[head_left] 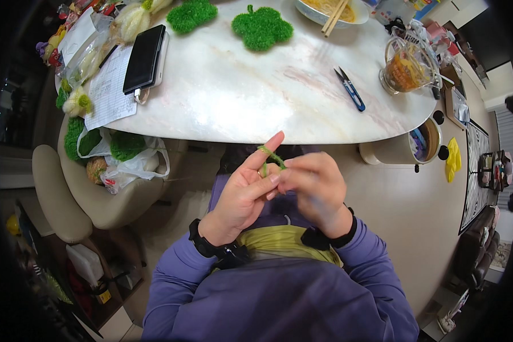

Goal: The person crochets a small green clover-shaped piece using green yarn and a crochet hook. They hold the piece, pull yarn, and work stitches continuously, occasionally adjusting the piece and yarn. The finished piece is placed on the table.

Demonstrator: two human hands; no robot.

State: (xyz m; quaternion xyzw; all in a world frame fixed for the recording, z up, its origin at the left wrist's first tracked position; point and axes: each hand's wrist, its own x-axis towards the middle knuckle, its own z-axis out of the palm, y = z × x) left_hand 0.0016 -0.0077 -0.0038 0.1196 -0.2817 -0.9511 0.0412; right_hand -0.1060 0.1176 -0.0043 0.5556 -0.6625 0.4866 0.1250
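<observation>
Green yarn runs over the raised index finger of my left hand, whose thumb and other fingers pinch a small piece of it. Close against it, my right hand is slightly blurred, its fingertips closed at the yarn; whether it holds a tool is hidden. Both hands are above my lap, just off the table's front edge. On the marble table lie two fuzzy green crocheted pieces, one cloud-shaped and one beside it. Blue-handled thread snips lie at the right with their blades apart.
A black phone and written sheets are at the table's left. A noodle bowl with chopsticks stands at the back, a glass cup at the right. A plastic bag with green yarn sits on the left chair; a bin stands right.
</observation>
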